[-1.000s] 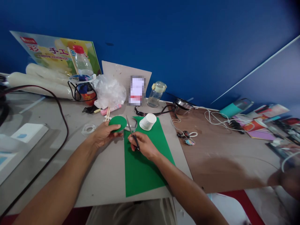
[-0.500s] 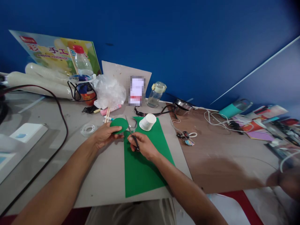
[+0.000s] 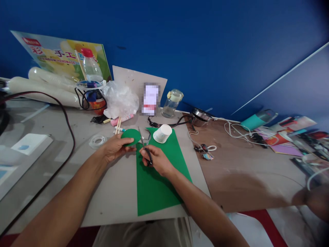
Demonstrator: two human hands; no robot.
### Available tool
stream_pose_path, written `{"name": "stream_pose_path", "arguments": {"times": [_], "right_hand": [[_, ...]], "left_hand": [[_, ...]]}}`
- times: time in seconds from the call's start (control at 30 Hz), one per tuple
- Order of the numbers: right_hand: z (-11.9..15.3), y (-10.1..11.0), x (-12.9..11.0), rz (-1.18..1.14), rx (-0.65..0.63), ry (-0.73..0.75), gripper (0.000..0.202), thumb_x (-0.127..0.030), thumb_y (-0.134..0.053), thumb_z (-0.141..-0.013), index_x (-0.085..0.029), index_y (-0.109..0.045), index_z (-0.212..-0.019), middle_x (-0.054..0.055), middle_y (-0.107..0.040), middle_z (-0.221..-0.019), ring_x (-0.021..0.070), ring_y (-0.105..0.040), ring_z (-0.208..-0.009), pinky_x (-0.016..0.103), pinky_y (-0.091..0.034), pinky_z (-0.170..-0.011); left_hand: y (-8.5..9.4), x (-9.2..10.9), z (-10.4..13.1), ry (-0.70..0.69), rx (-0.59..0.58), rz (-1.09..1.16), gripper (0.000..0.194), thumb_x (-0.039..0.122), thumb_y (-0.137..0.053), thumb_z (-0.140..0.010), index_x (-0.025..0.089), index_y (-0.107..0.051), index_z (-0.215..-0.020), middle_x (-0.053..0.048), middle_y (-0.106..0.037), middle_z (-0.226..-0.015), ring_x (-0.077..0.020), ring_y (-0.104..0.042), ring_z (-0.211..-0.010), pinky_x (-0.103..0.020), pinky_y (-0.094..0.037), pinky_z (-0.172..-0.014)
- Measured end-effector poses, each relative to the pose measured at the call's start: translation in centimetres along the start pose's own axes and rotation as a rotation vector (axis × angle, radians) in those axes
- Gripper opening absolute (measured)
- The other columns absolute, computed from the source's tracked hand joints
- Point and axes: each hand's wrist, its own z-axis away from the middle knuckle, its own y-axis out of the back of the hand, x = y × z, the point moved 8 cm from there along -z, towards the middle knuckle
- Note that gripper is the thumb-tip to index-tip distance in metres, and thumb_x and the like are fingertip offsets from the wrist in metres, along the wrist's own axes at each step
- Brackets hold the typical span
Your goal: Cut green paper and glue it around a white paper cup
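Note:
Between the thumb and fingers of my left hand (image 3: 116,146) is a round green paper disc (image 3: 131,136), held up over the table. My right hand (image 3: 156,158) grips a pair of scissors (image 3: 148,152) by the dark handles, with the blades pointing away from me, close by the disc's right edge. Whether the blades touch the disc I cannot tell. Beneath my right hand lies a large green sheet of paper (image 3: 161,192). On its far part a white paper cup (image 3: 162,133) rests, tilted in view.
Left of my hands is a roll of clear tape (image 3: 97,141). Wooden sticks (image 3: 118,126), a plastic bag (image 3: 120,99), a phone (image 3: 150,98) and a glass jar (image 3: 172,103) stand behind. Keys (image 3: 205,152) and cables lie rightward; a person's hand (image 3: 315,199) shows at far right.
Both hands keep the disc and scissors in almost the same place. The whole view has shifted very slightly; nothing else has visibly moved.

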Motion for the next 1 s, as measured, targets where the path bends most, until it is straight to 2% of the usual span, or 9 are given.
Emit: {"name": "stream_pose_path", "arguments": {"times": [0.2, 0.33, 0.5, 0.77, 1.0], "right_hand": [[-0.2, 0.1, 0.3, 0.027, -0.025, 0.017, 0.035, -0.05, -0.065, -0.072, -0.017, -0.057, -0.08, -0.006, -0.05, -0.048, 0.0073, -0.04, -0.045, 0.022, -0.029, -0.048], [-0.3, 0.2, 0.1, 0.086, -0.07, 0.036, 0.033, -0.049, -0.064, -0.072, -0.017, -0.055, -0.077, -0.006, -0.05, -0.049, 0.008, -0.042, -0.046, 0.023, -0.03, -0.049], [-0.2, 0.4, -0.2, 0.137, -0.121, 0.001, 0.031, -0.045, -0.065, -0.072, -0.017, -0.055, -0.077, -0.006, -0.05, -0.048, 0.0077, -0.042, -0.045, 0.022, -0.03, -0.048], [-0.1, 0.4, -0.3, 0.145, -0.126, -0.033, 0.032, -0.046, -0.066, -0.07, -0.017, -0.054, -0.076, -0.007, -0.048, -0.046, 0.0074, -0.04, -0.044, 0.022, -0.027, -0.047], [0.2, 0.9, -0.6, 0.22, -0.191, -0.057, 0.03, -0.045, -0.064, -0.073, -0.018, -0.054, -0.075, -0.006, -0.049, -0.045, 0.0076, -0.039, -0.044, 0.021, -0.026, -0.046]], "left_hand": [[0.1, 0.1, 0.1, 0.018, 0.002, -0.009, 0.014, 0.012, -0.071, -0.07, 0.014, -0.058, -0.066, 0.005, -0.053, -0.051, -0.0039, -0.045, -0.039, -0.028, -0.058, -0.067], [0.2, 0.3, 0.4, 0.032, 0.013, -0.014, 0.013, 0.01, -0.07, -0.069, 0.014, -0.058, -0.067, 0.005, -0.055, -0.053, -0.0036, -0.044, -0.037, -0.032, -0.06, -0.07], [0.7, 0.3, 0.3, 0.063, 0.018, -0.052, 0.01, 0.009, -0.069, -0.07, 0.013, -0.06, -0.07, 0.004, -0.057, -0.053, -0.0035, -0.043, -0.035, -0.031, -0.06, -0.069], [1.5, -0.2, -0.1, 0.083, -0.005, -0.06, 0.012, 0.01, -0.072, -0.068, 0.014, -0.06, -0.068, 0.004, -0.057, -0.054, -0.0036, -0.042, -0.035, -0.035, -0.06, -0.072], [1.2, 0.2, 0.4, 0.102, -0.011, -0.093, 0.014, 0.012, -0.075, -0.064, 0.013, -0.062, -0.066, 0.003, -0.058, -0.056, -0.0029, -0.039, -0.034, -0.033, -0.06, -0.068]]}}
